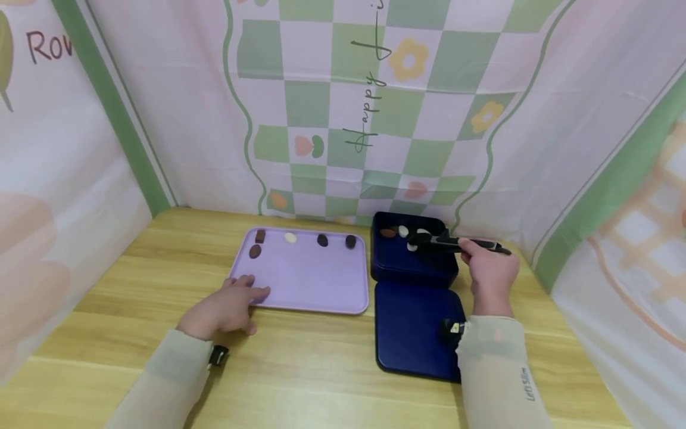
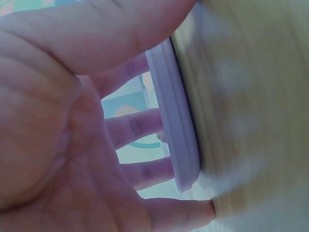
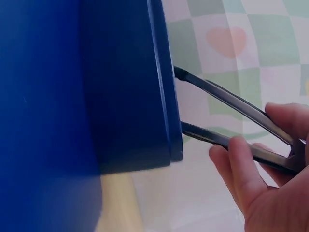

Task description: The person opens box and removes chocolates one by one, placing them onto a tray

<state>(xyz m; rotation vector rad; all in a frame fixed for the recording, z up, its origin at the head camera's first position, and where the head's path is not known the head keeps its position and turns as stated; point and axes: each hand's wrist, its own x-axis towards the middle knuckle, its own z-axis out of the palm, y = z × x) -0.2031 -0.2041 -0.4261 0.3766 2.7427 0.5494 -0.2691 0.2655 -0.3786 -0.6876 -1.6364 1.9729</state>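
Note:
My right hand [image 1: 490, 277] holds black tongs [image 1: 447, 241] over the navy box [image 1: 412, 274], their far ends down among small brown and white pieces. In the right wrist view, thumb and fingers grip the tongs [image 3: 236, 104] from both sides, and the two arms stand apart; the box wall hides the tips. At the front left corner of the lilac tray [image 1: 316, 286] lies my left hand [image 1: 227, 304], fingers extended over the rim. Along the tray's back are a brown square piece [image 1: 259, 236], a white oval [image 1: 290, 238] and several dark pebble-like pieces [image 1: 323, 240]; a brown oval [image 1: 255, 251] lies below the square.
A navy lid [image 1: 412, 333] lies flat in front of the box, partly under my right sleeve [image 1: 493, 357]. The wooden table [image 1: 300, 369] ends at a patterned cloth [image 1: 354, 107] behind tray and box. More cloth hangs on both sides.

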